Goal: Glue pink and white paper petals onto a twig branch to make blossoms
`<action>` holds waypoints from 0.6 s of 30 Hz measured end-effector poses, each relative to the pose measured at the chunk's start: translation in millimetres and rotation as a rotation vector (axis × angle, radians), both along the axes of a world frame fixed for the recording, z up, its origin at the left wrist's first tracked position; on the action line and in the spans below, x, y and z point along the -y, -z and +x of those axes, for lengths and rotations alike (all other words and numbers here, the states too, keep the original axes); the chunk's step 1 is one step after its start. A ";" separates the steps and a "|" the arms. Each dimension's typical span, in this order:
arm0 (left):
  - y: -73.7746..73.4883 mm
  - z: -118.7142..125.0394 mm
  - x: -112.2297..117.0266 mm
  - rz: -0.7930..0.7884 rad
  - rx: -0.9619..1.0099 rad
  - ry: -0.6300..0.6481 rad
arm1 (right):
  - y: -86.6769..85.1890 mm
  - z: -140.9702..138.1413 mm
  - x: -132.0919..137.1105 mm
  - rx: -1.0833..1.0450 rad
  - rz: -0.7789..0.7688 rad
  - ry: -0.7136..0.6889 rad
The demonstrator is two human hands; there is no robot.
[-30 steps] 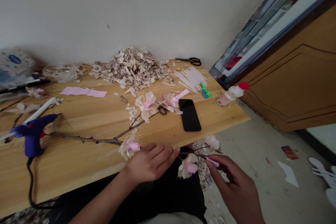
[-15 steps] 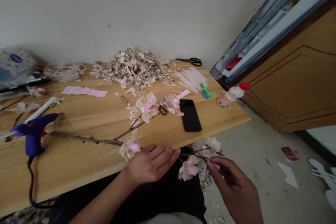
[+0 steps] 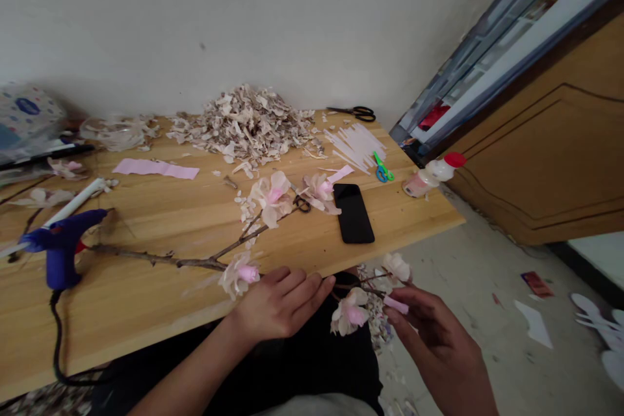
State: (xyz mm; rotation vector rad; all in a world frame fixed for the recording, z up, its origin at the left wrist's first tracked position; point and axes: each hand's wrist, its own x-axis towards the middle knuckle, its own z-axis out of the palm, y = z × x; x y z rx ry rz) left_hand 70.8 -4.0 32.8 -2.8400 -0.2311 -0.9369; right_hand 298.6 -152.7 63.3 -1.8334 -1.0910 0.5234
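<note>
A dry brown branch (image 3: 160,259) with several pale pink paper flowers lies across the wooden table (image 3: 146,299) and juts past its front edge. My left hand (image 3: 280,302) grips the branch at that edge, fingers curled over it beside one flower (image 3: 240,273). My right hand (image 3: 433,338) is off the table to the right and pinches a small pink paper roll (image 3: 396,304) close to the branch tip. Two more flowers (image 3: 350,313) hang at that tip.
A blue glue gun (image 3: 61,247) with a black cord lies at the left. A black phone (image 3: 353,212), small scissors (image 3: 383,168), black scissors (image 3: 355,113), a red-capped bottle (image 3: 431,175) and a heap of husk scraps (image 3: 244,123) are on the table.
My right hand has shifted slightly near the branch tip, turning the pink roll. The left hand and branch have stayed put.
</note>
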 end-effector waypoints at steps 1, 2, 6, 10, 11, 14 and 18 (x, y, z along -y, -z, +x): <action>-0.2 0.0 -0.2 0.002 0.000 0.000 | 0.4 1.2 0.9 0.032 0.000 -0.014; -0.3 0.1 -0.3 0.001 0.001 0.000 | 0.4 1.9 1.6 0.058 -0.006 -0.023; 0.4 0.4 -0.1 -0.011 0.007 0.003 | -2.5 0.1 0.8 0.085 -0.036 -0.028; 1.0 0.5 0.4 -0.012 0.000 0.010 | -4.7 -4.2 -2.2 0.014 -0.041 0.031; 1.1 0.5 0.5 -0.015 -0.003 0.012 | -4.4 -4.4 -2.7 -0.001 -0.044 0.034; 1.4 0.7 0.8 -0.019 -0.009 0.008 | -1.8 -2.7 -2.9 0.002 -0.041 0.014; 2.0 0.5 0.7 -0.022 -0.005 0.014 | 2.0 -0.5 -1.4 -0.006 -0.036 0.005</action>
